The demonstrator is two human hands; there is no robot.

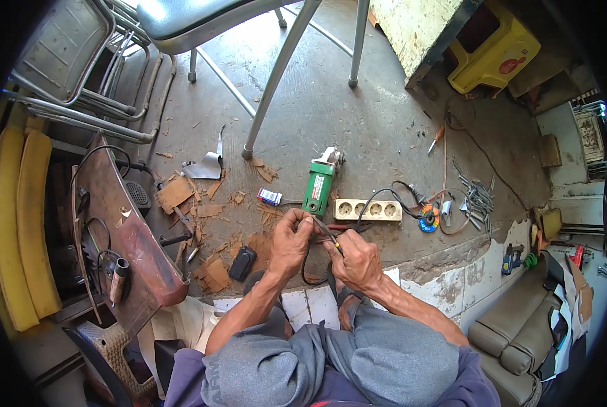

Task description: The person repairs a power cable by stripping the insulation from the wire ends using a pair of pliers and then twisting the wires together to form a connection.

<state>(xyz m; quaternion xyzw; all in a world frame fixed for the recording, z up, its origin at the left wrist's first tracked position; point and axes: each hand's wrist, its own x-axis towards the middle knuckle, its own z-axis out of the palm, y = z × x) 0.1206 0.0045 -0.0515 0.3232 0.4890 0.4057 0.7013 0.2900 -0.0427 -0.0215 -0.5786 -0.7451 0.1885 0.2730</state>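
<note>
The floor (pixel 395 125), open beside the chair (pixel 181 20), meets tiles (pixel 322 305). Your left hand (pixel 290 241) and right hand (pixel 357 261) grip a cord (pixel 326 232).

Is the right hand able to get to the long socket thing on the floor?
Probably yes: the socket strip lies just ahead of the right hand, with nothing tall blocking it. A dark cord crosses it, and that hand holds a cable, so it may need to let go first.

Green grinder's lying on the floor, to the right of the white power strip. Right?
Wrong side: the head view shows the green grinder lying on the floor, to the left of the white power strip.
</note>
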